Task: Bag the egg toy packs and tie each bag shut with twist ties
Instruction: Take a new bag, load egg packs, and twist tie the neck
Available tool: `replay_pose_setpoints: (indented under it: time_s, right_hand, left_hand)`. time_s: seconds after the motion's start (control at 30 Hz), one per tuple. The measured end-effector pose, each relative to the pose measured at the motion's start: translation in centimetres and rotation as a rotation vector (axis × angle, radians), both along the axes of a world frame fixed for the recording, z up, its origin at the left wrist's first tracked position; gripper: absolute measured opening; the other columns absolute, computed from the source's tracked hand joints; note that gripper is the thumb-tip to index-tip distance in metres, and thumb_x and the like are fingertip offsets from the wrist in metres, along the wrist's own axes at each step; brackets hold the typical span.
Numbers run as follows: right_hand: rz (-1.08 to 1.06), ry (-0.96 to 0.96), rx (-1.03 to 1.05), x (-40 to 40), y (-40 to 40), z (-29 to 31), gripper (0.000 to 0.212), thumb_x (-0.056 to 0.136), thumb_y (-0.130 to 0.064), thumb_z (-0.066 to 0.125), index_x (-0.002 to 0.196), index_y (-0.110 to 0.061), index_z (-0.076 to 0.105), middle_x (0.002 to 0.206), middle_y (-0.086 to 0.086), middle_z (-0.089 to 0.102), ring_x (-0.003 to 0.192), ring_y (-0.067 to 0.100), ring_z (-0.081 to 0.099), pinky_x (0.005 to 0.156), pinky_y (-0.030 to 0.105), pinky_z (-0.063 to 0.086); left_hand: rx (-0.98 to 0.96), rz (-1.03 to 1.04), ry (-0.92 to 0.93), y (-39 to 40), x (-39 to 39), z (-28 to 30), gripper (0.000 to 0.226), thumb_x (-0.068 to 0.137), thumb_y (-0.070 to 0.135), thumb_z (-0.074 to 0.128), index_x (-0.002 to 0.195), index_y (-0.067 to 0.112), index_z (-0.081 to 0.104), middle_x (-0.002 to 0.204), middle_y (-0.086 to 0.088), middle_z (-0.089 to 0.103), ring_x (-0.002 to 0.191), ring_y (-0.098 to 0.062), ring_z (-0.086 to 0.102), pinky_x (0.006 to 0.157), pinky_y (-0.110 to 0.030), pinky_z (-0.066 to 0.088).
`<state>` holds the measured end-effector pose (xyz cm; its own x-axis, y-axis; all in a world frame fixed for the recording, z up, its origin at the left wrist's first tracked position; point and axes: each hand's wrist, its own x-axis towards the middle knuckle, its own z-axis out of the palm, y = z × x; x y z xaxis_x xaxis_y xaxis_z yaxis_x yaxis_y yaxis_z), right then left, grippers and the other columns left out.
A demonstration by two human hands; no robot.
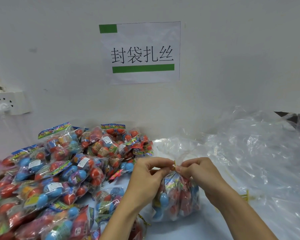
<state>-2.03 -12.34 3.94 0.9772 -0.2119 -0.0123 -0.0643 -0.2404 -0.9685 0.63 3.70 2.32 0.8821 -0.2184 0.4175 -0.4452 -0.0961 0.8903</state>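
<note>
The left hand [146, 172] and the right hand [197, 172] meet at the gathered neck of a filled clear bag [177, 196]. Each hand pinches the gold twist tie [174, 165] between thumb and fingertips; the tie is wrapped at the bag neck and its short end stands upright between the 2 hands. The remaining fingers of both hands are curled inward.

The bag stands on the pale blue table [189, 229], directly below the hands. Through the film, red and blue egg toys and printed card headers are visible. The loose top of the bag fans out above the tie.

To the left of the bag, touching the left forearm region, lies a large heap of egg toy packs [59, 172]. Each pack is a small clear pouch with red, blue, orange or purple eggs and a coloured header. The heap extends from the wall to the near table edge.

To the right, a crumpled pile of empty clear bags [260, 153] covers the table. Spare twist ties [246, 196] lie near the right forearm, partly under the plastic.

On the white wall behind, a paper sign [142, 52] bears 4 black characters and 2 green bars. A white power socket [9, 103] with a plug inserted is mounted at the left.
</note>
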Motion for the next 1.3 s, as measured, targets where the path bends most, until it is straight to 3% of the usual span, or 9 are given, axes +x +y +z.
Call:
replay_pose_setpoints:
  time_s: [0.07, 0.2, 0.37, 0.5, 0.8, 0.93, 1.03, 1.13, 1.3]
  right_hand:
    - [-0.003, 0.000, 0.001, 0.0, 0.1, 0.0, 0.021, 0.085, -0.009, 0.075, 0.065, -0.012, 0.080, 0.078, 0.012, 0.075, 0.080, 0.020, 0.070, 0.073, 0.029, 0.055]
    - [-0.006, 0.000, -0.037, 0.1, 0.4, 0.1, 0.019, 0.086, -0.009, 0.076, 0.068, -0.014, 0.081, 0.075, 0.003, 0.076, 0.085, 0.020, 0.071, 0.078, 0.032, 0.057]
    - [-0.002, -0.019, -0.081, 0.0, 0.5, 0.1, 0.020, 0.088, -0.012, 0.075, 0.070, -0.015, 0.081, 0.073, 0.002, 0.076, 0.078, 0.017, 0.072, 0.073, 0.028, 0.057]
    - [0.004, -0.052, -0.072, 0.0, 0.8, 0.0, 0.024, 0.087, -0.010, 0.076, 0.064, -0.015, 0.079, 0.062, 0.001, 0.071, 0.053, 0.001, 0.061, 0.051, 0.012, 0.046]
    - [-0.046, -0.140, -0.003, -0.2, 1.4, -0.1, 0.026, 0.083, -0.011, 0.077, 0.060, -0.023, 0.080, 0.063, -0.003, 0.074, 0.057, 0.002, 0.066, 0.052, 0.011, 0.049]
    - [-0.049, -0.160, 0.024, -0.4, 1.4, -0.2, 0.017, 0.081, -0.013, 0.078, 0.064, -0.015, 0.080, 0.072, 0.015, 0.074, 0.064, 0.022, 0.067, 0.061, 0.023, 0.053]
    - [-0.042, -0.162, 0.035, -0.3, 1.7, -0.4, 0.018, 0.081, -0.014, 0.077, 0.068, -0.002, 0.077, 0.083, 0.032, 0.066, 0.063, 0.021, 0.056, 0.059, 0.029, 0.047]
    - [-0.044, -0.160, 0.039, -0.3, 1.8, -0.3, 0.018, 0.081, -0.013, 0.077, 0.064, -0.008, 0.078, 0.075, 0.020, 0.072, 0.062, 0.016, 0.062, 0.052, 0.020, 0.048]
    - [-0.026, -0.176, 0.057, -0.3, 1.8, 0.0, 0.019, 0.084, -0.015, 0.077, 0.066, -0.017, 0.081, 0.068, 0.002, 0.075, 0.068, 0.013, 0.072, 0.061, 0.022, 0.055]
  left_hand:
    - [0.032, 0.010, -0.029, 0.0, 0.2, -0.2, 0.039, 0.088, -0.009, 0.065, 0.081, 0.026, 0.079, 0.078, 0.004, 0.076, 0.072, -0.029, 0.070, 0.064, -0.029, 0.057]
    - [0.140, 0.049, -0.168, 0.2, 0.5, -0.3, 0.039, 0.083, -0.010, 0.069, 0.080, 0.026, 0.081, 0.080, 0.011, 0.073, 0.075, -0.009, 0.067, 0.066, -0.024, 0.054]
    - [0.252, 0.132, -0.368, 0.2, 0.5, -0.2, 0.025, 0.080, -0.004, 0.075, 0.086, 0.019, 0.082, 0.078, 0.013, 0.072, 0.074, -0.005, 0.066, 0.062, -0.016, 0.050]
    - [0.302, 0.186, -0.437, 0.3, 0.6, -0.4, 0.021, 0.082, -0.001, 0.076, 0.087, 0.019, 0.082, 0.080, 0.005, 0.073, 0.074, -0.008, 0.065, 0.065, -0.026, 0.053]
    - [0.524, 0.342, -0.659, 0.4, -0.2, 0.0, 0.003, 0.085, 0.014, 0.075, 0.086, 0.017, 0.078, 0.083, 0.000, 0.066, 0.080, -0.018, 0.060, 0.057, -0.041, 0.054]
    - [0.562, 0.295, -0.587, 0.5, -0.1, 0.0, 0.005, 0.090, 0.019, 0.071, 0.093, 0.017, 0.075, 0.090, 0.004, 0.058, 0.086, -0.010, 0.053, 0.065, -0.033, 0.050]
    - [0.525, 0.234, -0.468, 0.5, 0.1, -0.1, 0.008, 0.093, 0.023, 0.067, 0.093, 0.018, 0.073, 0.087, 0.010, 0.055, 0.086, -0.004, 0.049, 0.071, -0.023, 0.043]
    - [0.441, 0.206, -0.325, 0.6, 0.1, -0.1, 0.007, 0.090, 0.024, 0.069, 0.085, 0.022, 0.073, 0.083, 0.013, 0.060, 0.088, -0.004, 0.049, 0.075, -0.017, 0.036]
    - [0.220, 0.166, -0.087, 0.4, 0.0, 0.4, 0.013, 0.086, 0.016, 0.073, 0.075, 0.023, 0.077, 0.075, 0.017, 0.069, 0.077, -0.001, 0.058, 0.070, -0.016, 0.044]
